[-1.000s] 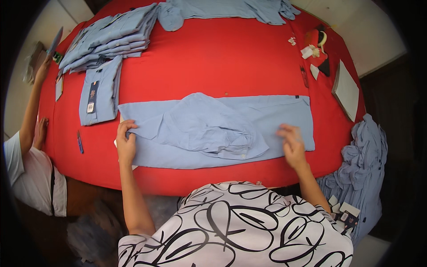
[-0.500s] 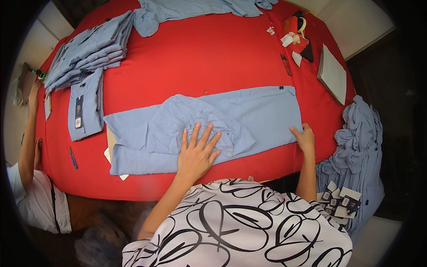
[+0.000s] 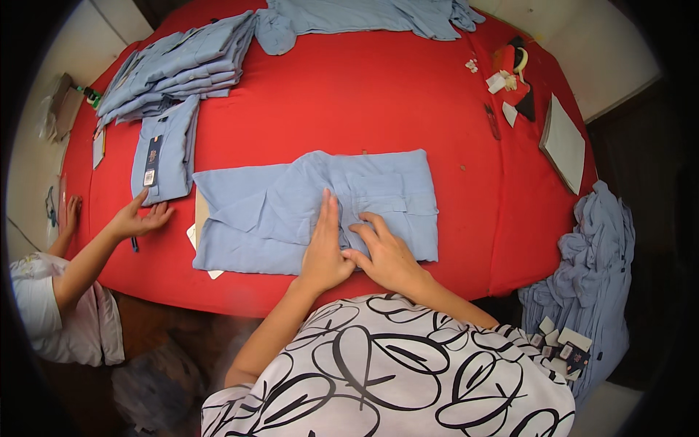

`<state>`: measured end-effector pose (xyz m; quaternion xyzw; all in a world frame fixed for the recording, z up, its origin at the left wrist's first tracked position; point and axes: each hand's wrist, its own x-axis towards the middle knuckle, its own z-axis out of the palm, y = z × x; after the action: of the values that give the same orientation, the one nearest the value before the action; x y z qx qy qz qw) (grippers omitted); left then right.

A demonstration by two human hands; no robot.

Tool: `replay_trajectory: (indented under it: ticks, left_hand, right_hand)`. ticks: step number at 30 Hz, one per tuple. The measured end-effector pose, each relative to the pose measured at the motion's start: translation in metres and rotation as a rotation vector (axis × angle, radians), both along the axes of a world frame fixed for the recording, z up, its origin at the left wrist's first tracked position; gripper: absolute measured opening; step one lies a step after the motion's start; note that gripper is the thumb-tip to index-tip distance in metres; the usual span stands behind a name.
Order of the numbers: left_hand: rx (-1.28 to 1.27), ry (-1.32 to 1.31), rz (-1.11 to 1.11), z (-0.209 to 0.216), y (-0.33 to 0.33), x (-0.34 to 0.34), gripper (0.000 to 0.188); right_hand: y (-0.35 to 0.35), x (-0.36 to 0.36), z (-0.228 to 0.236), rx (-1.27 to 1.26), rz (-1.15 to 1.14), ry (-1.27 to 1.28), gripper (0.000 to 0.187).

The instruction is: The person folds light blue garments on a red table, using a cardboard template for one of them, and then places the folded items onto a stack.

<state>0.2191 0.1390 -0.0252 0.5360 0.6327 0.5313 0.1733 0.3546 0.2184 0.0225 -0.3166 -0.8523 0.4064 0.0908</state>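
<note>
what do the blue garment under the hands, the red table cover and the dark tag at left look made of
Blue garment: matte cloth, perhaps cotton or a blend; it wrinkles softly and takes straight folds. Red table cover: apparently matte fabric, with a soft crease toward the right. Dark tag: probably card, lying flat with straight edges; finish unclear.

a red-covered table (image 3: 342, 102), stacked blue shirts (image 3: 186, 58) and piled tags (image 3: 575, 339) suggest a garment workshop.

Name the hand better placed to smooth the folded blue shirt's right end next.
Probably the right hand, spread over that side of the blue shirt; the left hand stands edge-on nearer the middle.
</note>
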Motion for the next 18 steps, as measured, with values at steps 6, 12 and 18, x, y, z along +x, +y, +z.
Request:
replay_trajectory:
  ticks: [6, 12, 18]
  left_hand:
    - [0.006, 0.057, 0.008, -0.001, -0.011, -0.019, 0.049]
    - [0.091, 0.443, -0.065, 0.025, 0.005, 0.005, 0.032]
    - [0.005, 0.551, -0.114, 0.015, 0.028, 0.001, 0.027]
  right_hand:
    - [0.047, 0.034, 0.005, -0.629, -0.255, 0.178, 0.03]
    - [0.092, 0.09, -0.024, 0.151, -0.511, 0.136, 0.019]
    - [0.082, 0.097, -0.046, 0.028, -0.473, 0.136, 0.016]
